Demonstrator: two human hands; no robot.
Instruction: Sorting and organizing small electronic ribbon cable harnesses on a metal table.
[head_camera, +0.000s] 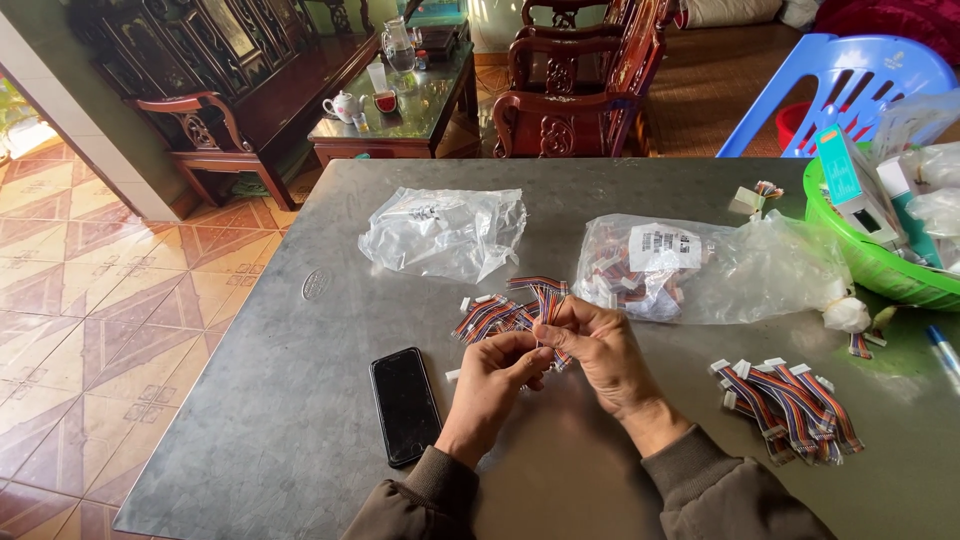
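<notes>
Farthest to the left of the hands, a black phone (405, 404) lies face up on the grey tabletop (300, 420), just beside the left wrist and out of the way of the work. The left hand (492, 385) is curled, its fingertips pressed together on one end of a rainbow-coloured ribbon cable (545, 300), apparently on a small white connector, though the fingers hide the exact grip. The right hand (598, 350) meets it from the other side, fingers closed around the same cable, so the short strip stands up between the two hands and fans above them; holding it at both ends seems meant to keep it steady for close finger work. Just beyond the hands, touching or nearly touching them, sits a loose pile of cables (490, 318), near enough to pick from. Farther back lies a crumpled clear bag (445, 232), and right of it a larger clear bag with a white label (690, 268) that holds more cables. To the right of the right forearm, apart from the first pile, lies a neater bundle of cables (785, 395), seemingly kept separate on purpose. Beyond that stands a green basket (870, 265) with small boxes at the tabletop's right edge.
</notes>
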